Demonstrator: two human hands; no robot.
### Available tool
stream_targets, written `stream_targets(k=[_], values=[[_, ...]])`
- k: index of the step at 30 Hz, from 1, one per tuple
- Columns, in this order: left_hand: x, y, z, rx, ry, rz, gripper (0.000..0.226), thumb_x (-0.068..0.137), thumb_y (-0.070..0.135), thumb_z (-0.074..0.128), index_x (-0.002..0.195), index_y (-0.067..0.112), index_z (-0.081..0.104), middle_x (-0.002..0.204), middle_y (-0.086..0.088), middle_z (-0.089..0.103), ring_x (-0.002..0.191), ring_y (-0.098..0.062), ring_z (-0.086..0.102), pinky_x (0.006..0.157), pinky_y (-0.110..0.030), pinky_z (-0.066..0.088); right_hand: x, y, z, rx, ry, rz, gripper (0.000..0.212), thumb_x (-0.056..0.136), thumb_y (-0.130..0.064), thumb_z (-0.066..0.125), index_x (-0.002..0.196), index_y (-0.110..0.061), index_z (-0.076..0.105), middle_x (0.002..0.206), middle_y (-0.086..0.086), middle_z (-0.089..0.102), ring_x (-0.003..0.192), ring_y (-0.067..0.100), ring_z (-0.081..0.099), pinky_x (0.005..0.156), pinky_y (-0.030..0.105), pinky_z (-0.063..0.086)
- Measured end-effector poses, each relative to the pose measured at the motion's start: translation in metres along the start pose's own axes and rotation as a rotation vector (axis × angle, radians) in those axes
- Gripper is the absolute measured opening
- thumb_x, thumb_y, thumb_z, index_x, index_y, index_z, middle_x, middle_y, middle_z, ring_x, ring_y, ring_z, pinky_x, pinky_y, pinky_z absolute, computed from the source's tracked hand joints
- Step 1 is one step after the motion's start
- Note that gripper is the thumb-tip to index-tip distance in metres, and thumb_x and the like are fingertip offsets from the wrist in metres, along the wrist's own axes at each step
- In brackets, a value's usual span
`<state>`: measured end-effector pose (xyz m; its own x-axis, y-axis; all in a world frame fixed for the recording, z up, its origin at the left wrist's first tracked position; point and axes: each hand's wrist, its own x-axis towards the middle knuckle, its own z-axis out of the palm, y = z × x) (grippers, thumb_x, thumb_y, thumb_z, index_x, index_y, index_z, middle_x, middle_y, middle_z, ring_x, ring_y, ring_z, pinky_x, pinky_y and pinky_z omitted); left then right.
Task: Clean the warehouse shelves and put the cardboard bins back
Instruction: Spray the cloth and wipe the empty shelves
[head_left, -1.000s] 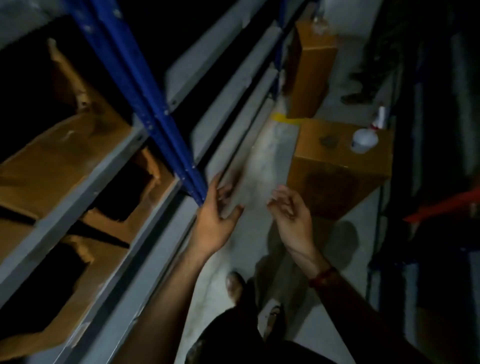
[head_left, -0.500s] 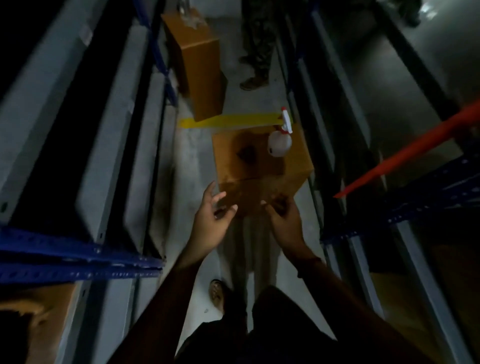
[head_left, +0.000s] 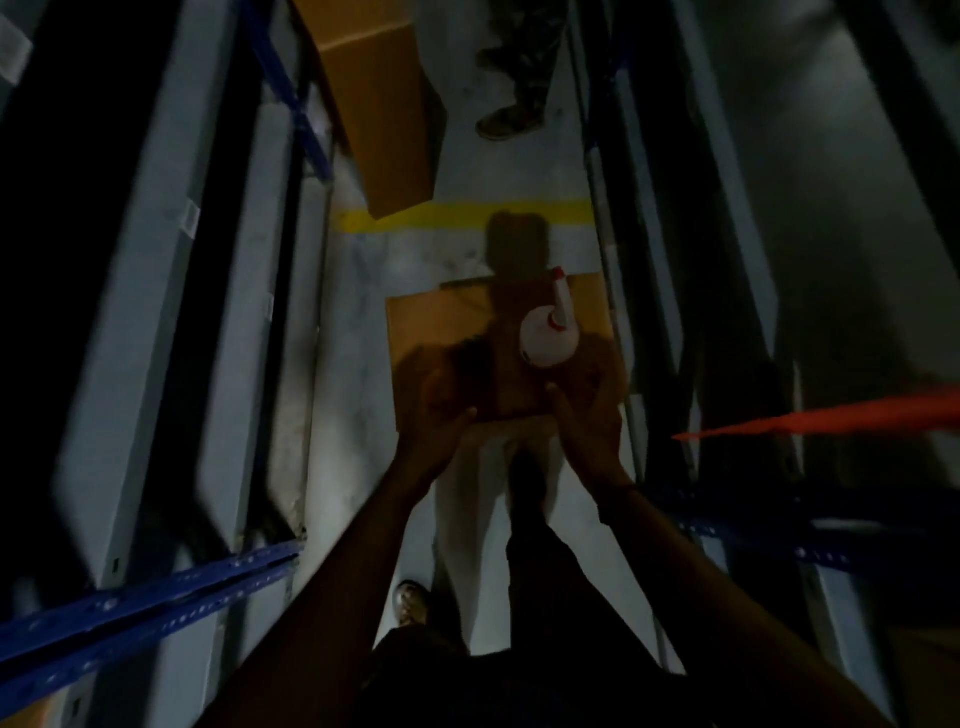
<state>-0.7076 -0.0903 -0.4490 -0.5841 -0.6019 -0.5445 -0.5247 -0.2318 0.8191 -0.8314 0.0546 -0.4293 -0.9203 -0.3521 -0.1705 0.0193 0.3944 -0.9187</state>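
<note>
Fingers of left hand and right hand seen spread, nothing clamped; contact with cardboard bin not discernible. Bin set on aisle floor between shelves, spray bottle stood on top. Bin judged light, stiff, crushable; hold best taken low at opposite sides, kept level.

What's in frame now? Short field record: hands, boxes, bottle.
place: between shelves
near box: on floor, bottle on top
bottle: white, red nozzle, standing
far box: farther along, by yellow line
left hand: open, at near box's near edge
right hand: open, same edge
contact: too dark to tell
</note>
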Motion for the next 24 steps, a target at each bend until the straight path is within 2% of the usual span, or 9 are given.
stream_targets(k=[3, 6, 9, 11, 15, 18, 21, 23, 24], values=[[0.038, 0.01, 0.016, -0.072, 0.007, -0.12, 0.056, 0.096, 0.015, 0.065, 0.147, 0.017, 0.042, 0.141, -0.009, 0.053, 0.122, -0.026, 0.056, 0.088, -0.037, 0.056, 0.049, 0.015, 0.01, -0.034, -0.075, -0.023, 0.076, 0.089, -0.043, 0.068, 0.15, -0.015, 0.033, 0.15, 0.005, 0.043, 0.137, 0.017, 0.045, 0.108, 0.048, 0.045], [0.078, 0.008, 0.032, -0.097, 0.02, -0.158, 0.069, 0.092, 0.012, 0.07, 0.152, 0.018, 0.036, 0.147, -0.007, 0.049, 0.131, -0.026, 0.052, 0.102, -0.043, 0.051, 0.089, 0.033, 0.022, -0.054, -0.156, 0.065, 0.084, 0.082, -0.06, 0.068, 0.149, -0.023, 0.035, 0.15, -0.005, 0.044, 0.136, 0.008, 0.044, 0.108, 0.044, 0.047], [0.108, 0.009, 0.047, -0.094, 0.075, -0.183, 0.081, 0.087, 0.012, 0.077, 0.154, 0.017, 0.031, 0.152, -0.002, 0.04, 0.137, -0.021, 0.041, 0.113, -0.043, 0.04, 0.121, 0.035, 0.03, -0.172, -0.194, 0.057, 0.065, 0.082, -0.044, 0.076, 0.136, -0.037, 0.04, 0.126, -0.031, 0.047, 0.116, -0.024, 0.043, 0.093, 0.008, 0.045], [0.124, 0.004, 0.055, -0.099, 0.109, -0.184, 0.088, 0.085, 0.017, 0.08, 0.155, 0.018, 0.027, 0.151, 0.004, 0.037, 0.135, -0.016, 0.039, 0.114, -0.04, 0.036, 0.139, 0.035, 0.035, -0.232, -0.214, 0.029, 0.064, 0.085, -0.034, 0.076, 0.137, -0.035, 0.039, 0.111, -0.037, 0.042, 0.102, -0.033, 0.041, 0.079, -0.004, 0.038], [0.148, -0.016, 0.062, -0.039, 0.154, -0.262, 0.076, 0.09, 0.031, 0.073, 0.154, 0.013, 0.034, 0.151, -0.007, 0.043, 0.139, -0.027, 0.041, 0.116, -0.041, 0.035, 0.163, 0.029, 0.036, -0.312, -0.352, -0.097, 0.047, 0.093, -0.026, 0.068, 0.137, -0.019, 0.051, 0.104, -0.032, 0.047, 0.099, -0.024, 0.047, 0.08, -0.006, 0.034], [0.15, -0.019, 0.057, 0.001, 0.151, -0.306, 0.078, 0.09, 0.038, 0.072, 0.153, 0.012, 0.035, 0.15, -0.012, 0.045, 0.136, -0.032, 0.045, 0.112, -0.04, 0.039, 0.164, 0.008, 0.044, -0.368, -0.29, -0.142, 0.044, 0.098, -0.038, 0.055, 0.122, -0.002, 0.059, 0.098, -0.017, 0.052, 0.091, -0.026, 0.045, 0.084, -0.004, 0.035], [0.143, -0.016, 0.043, -0.139, 0.158, -0.299, 0.065, 0.093, 0.039, 0.067, 0.148, 0.014, 0.044, 0.14, -0.012, 0.056, 0.117, -0.025, 0.059, 0.09, -0.03, 0.056, 0.158, -0.012, 0.048, -0.581, -0.348, -0.487, 0.037, 0.105, -0.032, 0.046, 0.135, -0.013, 0.052, 0.132, 0.007, 0.055, 0.123, 0.011, 0.045, 0.105, 0.005, 0.027], [0.129, -0.01, 0.027, -0.264, 0.21, -0.291, 0.055, 0.097, 0.04, 0.061, 0.145, 0.017, 0.049, 0.137, -0.008, 0.06, 0.109, -0.017, 0.062, 0.076, -0.019, 0.054, 0.152, -0.021, 0.061, -0.544, -0.521, -0.535, 0.043, 0.104, -0.04, 0.045, 0.144, -0.024, 0.046, 0.148, 0.009, 0.045, 0.136, 0.018, 0.036, 0.111, 0.005, 0.016], [0.119, -0.007, 0.017, -0.342, 0.212, -0.316, 0.057, 0.096, 0.044, 0.059, 0.146, 0.019, 0.048, 0.138, -0.007, 0.059, 0.109, -0.016, 0.062, 0.078, -0.022, 0.054, 0.146, -0.027, 0.068, -0.489, -0.555, -0.587, 0.044, 0.103, -0.045, 0.043, 0.144, -0.031, 0.043, 0.151, 0.007, 0.042, 0.14, 0.019, 0.035, 0.115, 0.011, 0.018]])
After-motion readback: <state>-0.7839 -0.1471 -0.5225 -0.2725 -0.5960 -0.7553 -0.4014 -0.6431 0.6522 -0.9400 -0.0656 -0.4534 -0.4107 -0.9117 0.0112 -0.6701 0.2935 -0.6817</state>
